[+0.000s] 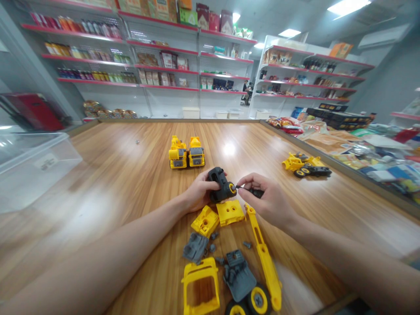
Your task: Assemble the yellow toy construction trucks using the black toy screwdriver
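My left hand (197, 192) is closed round a black toy truck chassis (217, 181), tilted above the table. A wheel with a yellow rim (232, 189) sits on the chassis end facing right. In my right hand (271, 201) is a small black-handled screwdriver (257, 192), its tip at the wheel's hub; whether it touches is hard to see. Just below lie two yellow body parts (231, 213), a long yellow boom arm (264, 253) and a yellow cab frame (201, 280). Grey parts (239, 275), loose grey screws (247, 244) and two more wheels (259, 299) are nearest me.
Two yellow toy trucks (187, 153) stand farther back on the wooden table (114, 175). A partly built yellow and black toy vehicle (306, 165) lies at right. A clear plastic bin (36, 166) is at left. Packaged goods (364, 144) lie beyond the table's right edge.
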### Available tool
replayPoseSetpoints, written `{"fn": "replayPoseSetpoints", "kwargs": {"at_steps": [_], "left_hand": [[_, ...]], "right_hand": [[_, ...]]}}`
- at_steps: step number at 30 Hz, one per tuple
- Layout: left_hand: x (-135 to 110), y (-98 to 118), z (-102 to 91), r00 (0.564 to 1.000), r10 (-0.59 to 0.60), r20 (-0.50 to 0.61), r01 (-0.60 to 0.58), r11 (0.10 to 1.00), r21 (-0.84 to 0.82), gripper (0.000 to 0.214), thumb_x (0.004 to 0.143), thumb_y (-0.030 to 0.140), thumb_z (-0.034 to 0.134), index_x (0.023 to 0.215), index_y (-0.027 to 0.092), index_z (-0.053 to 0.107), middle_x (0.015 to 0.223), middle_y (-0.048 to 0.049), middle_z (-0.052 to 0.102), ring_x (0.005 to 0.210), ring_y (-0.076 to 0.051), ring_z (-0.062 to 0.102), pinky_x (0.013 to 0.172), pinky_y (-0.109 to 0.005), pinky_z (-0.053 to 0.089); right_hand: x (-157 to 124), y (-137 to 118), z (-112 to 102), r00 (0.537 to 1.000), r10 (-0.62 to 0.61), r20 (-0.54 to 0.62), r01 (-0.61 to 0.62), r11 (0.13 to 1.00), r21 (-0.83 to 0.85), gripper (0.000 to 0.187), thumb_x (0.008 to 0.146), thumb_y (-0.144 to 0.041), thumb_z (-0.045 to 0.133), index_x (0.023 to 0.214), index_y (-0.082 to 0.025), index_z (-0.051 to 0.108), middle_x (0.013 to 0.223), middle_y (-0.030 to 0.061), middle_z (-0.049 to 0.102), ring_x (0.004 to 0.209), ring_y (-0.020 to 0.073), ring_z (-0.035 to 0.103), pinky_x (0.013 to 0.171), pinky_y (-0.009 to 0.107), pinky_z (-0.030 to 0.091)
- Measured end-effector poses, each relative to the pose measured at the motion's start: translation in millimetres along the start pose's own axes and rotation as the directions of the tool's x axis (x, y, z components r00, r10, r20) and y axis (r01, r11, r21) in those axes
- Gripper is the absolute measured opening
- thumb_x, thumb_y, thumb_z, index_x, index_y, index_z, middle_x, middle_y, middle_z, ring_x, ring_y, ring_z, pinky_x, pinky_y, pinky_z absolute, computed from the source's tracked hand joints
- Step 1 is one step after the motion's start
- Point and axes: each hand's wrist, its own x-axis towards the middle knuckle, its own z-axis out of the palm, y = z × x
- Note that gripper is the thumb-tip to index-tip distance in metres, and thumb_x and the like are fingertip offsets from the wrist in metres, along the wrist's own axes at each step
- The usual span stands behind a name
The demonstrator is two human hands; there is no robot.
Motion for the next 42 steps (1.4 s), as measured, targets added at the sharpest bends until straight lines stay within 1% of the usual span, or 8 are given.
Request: {"fn": "replayPoseSetpoints", "kwargs": {"at_steps": [7, 14, 18, 22, 28, 32, 36, 42], "left_hand": [[-1, 1, 1.6, 1.0, 0.006, 0.012, -0.006, 1.0, 0.019, 0.04, 0.056, 0.005, 0.066, 0.094, 0.015, 0.064, 0.076, -0.0011, 0.066, 0.066, -0.015, 0.064, 0.07, -0.03, 0.054], [3, -5, -0.1, 0.995, 0.097, -0.002, -0.096, 0.993, 0.071, 0.053, 0.061, 0.007, 0.069, 0.112, 0.02, 0.061, 0.08, 0.0, 0.067, 0.068, -0.014, 0.066, 0.068, -0.026, 0.054], [7, -10, -2.4, 0.996, 0.091, 0.009, -0.091, 0.988, 0.122, 0.037, 0.068, 0.018, 0.074, 0.103, 0.015, 0.063, 0.083, -0.0053, 0.07, 0.068, -0.017, 0.068, 0.066, -0.027, 0.055], [7, -11, -4.1, 0.996, 0.072, 0.056, -0.079, 0.986, 0.144, 0.027, 0.075, 0.023, 0.071, 0.099, 0.013, 0.064, 0.088, -0.0099, 0.072, 0.076, -0.02, 0.07, 0.068, -0.028, 0.055], [1, -7, -5.5, 0.985, 0.045, 0.166, -0.061, 0.994, 0.091, 0.043, 0.069, 0.014, 0.075, 0.11, 0.012, 0.063, 0.1, -0.0109, 0.071, 0.086, -0.021, 0.069, 0.073, -0.03, 0.057], [0, -7, -5.9, 0.988, 0.035, 0.153, -0.058, 0.987, 0.148, 0.049, 0.069, 0.016, 0.078, 0.114, 0.015, 0.06, 0.102, -0.0098, 0.07, 0.086, -0.021, 0.068, 0.076, -0.034, 0.058], [2, -8, -6.9, 0.989, 0.029, 0.146, -0.05, 0.988, 0.144, 0.048, 0.07, 0.017, 0.078, 0.115, 0.015, 0.06, 0.099, -0.0075, 0.069, 0.082, -0.018, 0.068, 0.072, -0.032, 0.059], [1, -7, -5.1, 0.991, 0.038, 0.131, -0.059, 0.985, 0.163, 0.046, 0.067, 0.021, 0.081, 0.109, 0.014, 0.062, 0.102, -0.0089, 0.07, 0.086, -0.019, 0.069, 0.078, -0.031, 0.058]], "right_hand": [[-1, 1, 2, 0.998, 0.044, 0.034, -0.043, 0.999, -0.024, 0.01, 0.085, -0.024, 0.061, 0.09, -0.015, 0.061, 0.068, -0.0006, 0.06, 0.059, 0.0112, 0.056, 0.055, 0.023, 0.043], [2, 4, -1, 0.998, 0.052, 0.02, -0.048, 0.986, -0.161, 0.012, 0.084, -0.026, 0.061, 0.087, -0.016, 0.068, 0.077, 0.0035, 0.07, 0.069, 0.0153, 0.063, 0.063, 0.026, 0.048], [1, 8, 1, 0.997, 0.064, 0.036, -0.055, 0.978, -0.201, 0.013, 0.084, -0.026, 0.061, 0.084, -0.017, 0.071, 0.077, 0.0032, 0.071, 0.068, 0.0156, 0.064, 0.061, 0.026, 0.048], [0, 14, 5, 0.994, 0.095, 0.054, -0.084, 0.978, -0.189, 0.015, 0.085, -0.027, 0.059, 0.088, -0.017, 0.069, 0.08, 0.0039, 0.072, 0.068, 0.0154, 0.065, 0.061, 0.025, 0.049], [4, 15, 3, 0.992, 0.123, 0.007, -0.12, 0.979, -0.165, 0.015, 0.084, -0.029, 0.061, 0.086, -0.015, 0.067, 0.08, 0.0052, 0.071, 0.071, 0.0166, 0.067, 0.065, 0.027, 0.052], [4, 15, 3, 0.99, 0.139, 0.013, -0.136, 0.978, -0.158, 0.012, 0.082, -0.027, 0.062, 0.084, -0.015, 0.067, 0.079, 0.0046, 0.071, 0.072, 0.0172, 0.067, 0.067, 0.028, 0.052], [3, 17, 5, 0.99, 0.136, 0.032, -0.13, 0.98, -0.151, 0.011, 0.08, -0.025, 0.064, 0.085, -0.016, 0.067, 0.078, 0.0029, 0.071, 0.07, 0.0162, 0.067, 0.064, 0.026, 0.051], [3, 20, 4, 0.994, 0.103, 0.029, -0.096, 0.979, -0.182, 0.009, 0.08, -0.022, 0.064, 0.082, -0.017, 0.07, 0.076, 0.0015, 0.071, 0.069, 0.0148, 0.064, 0.062, 0.024, 0.047]]}}
